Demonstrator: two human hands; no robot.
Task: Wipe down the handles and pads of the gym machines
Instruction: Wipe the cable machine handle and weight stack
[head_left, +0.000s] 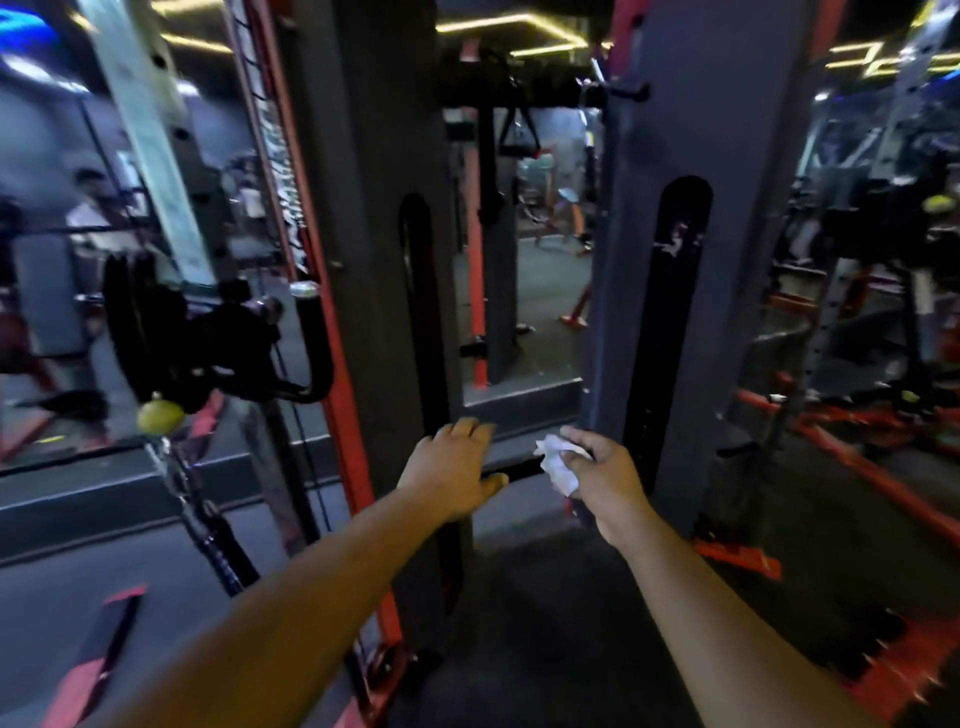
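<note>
**Reaching low on the cable machine, wipe in hand**

We're standing at the cable machine w/ both arms stretched fwd and down. Our right hand (602, 470) is pinching a crumpled white wipe (558, 462) between thumb and fingertips; something dark seems to be tucked under that same hand, can't tell what. Our left hand (454, 467) is hanging released, fingers fairly straight and spread, holding nothing, in front of the dark upright (374, 208) near its lower end.

Risks, as we're judging them: the wipe is only nipped at one edge, so a hard rub could be pulling it free or tearing it. The frame is blurring, so we're prob. moving fast and could be skipping a spot. We're also reaching past the black curved handle (311, 338) at the left side, w/ its cable (208, 519) and yellow-green ball (158, 415); a careless arm could be snagging there.

The handle's grip is standing roughly upright, long axis vertical, capped end pointing up, curving left at the bottom. The wipe is bunched, no clear axis.
</note>
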